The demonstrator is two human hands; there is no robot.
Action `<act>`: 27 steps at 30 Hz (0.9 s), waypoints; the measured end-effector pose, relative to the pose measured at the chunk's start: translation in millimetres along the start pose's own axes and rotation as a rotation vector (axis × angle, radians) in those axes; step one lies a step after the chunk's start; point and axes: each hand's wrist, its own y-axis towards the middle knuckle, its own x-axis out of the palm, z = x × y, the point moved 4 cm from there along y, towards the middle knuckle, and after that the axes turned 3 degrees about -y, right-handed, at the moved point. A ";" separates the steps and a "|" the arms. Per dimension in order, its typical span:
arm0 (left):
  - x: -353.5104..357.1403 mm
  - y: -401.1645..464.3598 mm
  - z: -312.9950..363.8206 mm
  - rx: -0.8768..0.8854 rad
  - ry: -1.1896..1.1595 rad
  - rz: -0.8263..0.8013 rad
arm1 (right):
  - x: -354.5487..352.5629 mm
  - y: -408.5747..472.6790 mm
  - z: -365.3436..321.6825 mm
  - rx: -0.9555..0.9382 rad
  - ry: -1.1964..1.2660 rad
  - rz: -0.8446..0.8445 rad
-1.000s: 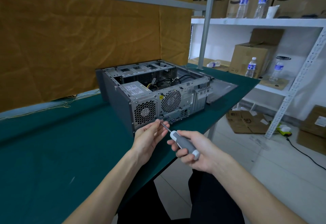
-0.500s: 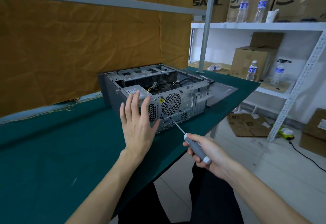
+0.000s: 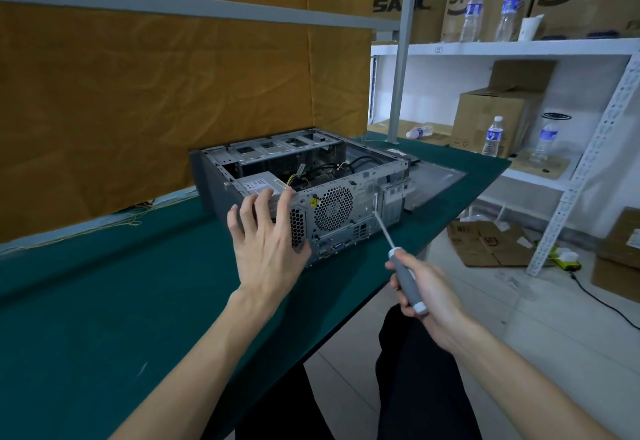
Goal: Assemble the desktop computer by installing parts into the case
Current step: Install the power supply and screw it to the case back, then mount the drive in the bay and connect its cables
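An open grey desktop case (image 3: pixel 346 204) lies on its side on the green table (image 3: pixel 86 301), rear panel with fans facing me. A power supply (image 3: pixel 258 184) and cables sit inside. My left hand (image 3: pixel 268 239) is raised with fingers spread and straight, fingertips at the top rear edge of the case over the power supply fan grille. My right hand (image 3: pixel 427 296) grips the grey handle of a screwdriver (image 3: pixel 403 270). Its shaft points up toward the rear panel, its tip near the expansion slot area.
The case's side panel (image 3: pixel 434 181) lies flat on the table behind the case. A yellow fabric backdrop (image 3: pixel 173 76) hangs behind the table. White shelving (image 3: pixel 519 48) at right holds cardboard boxes and water bottles. Flattened boxes lie on the floor.
My left hand let go of the screwdriver tip, opened and rose to the case's top rear edge. My right hand lifted the screwdriver so its tip points at the rear panel, further right.
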 end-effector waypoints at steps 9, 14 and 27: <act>20.9 111.6 53.8 0.199 -0.287 -0.313 | -62.2 121.0 -65.3 -0.308 -0.332 0.451; 96.1 195.5 84.5 0.307 -0.379 -0.568 | -81.1 244.5 -95.5 -0.210 -0.778 0.424; 203.0 270.0 50.8 0.156 -0.227 -0.533 | -50.8 404.3 -108.6 -0.285 -1.235 0.052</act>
